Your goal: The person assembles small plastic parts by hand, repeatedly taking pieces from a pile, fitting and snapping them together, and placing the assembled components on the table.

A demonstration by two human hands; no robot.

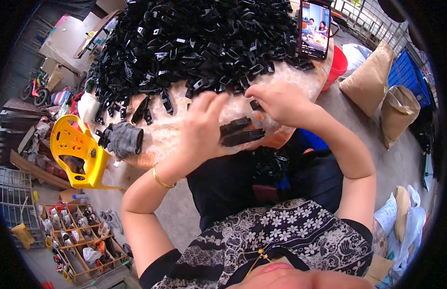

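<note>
Roughly crosswise, a long black piece (243, 138) slants away rightward.

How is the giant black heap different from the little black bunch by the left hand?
The heap is huge; the little bunch has just a few pieces. The heap is jumbled; the little bunch lies roughly side by side, near the left hand. Both are black and rest on the pale patterned cloth.

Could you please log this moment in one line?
left hand: beside black pieces; right hand: at small black piece; grips: unclear; phone: screen lit
</note>
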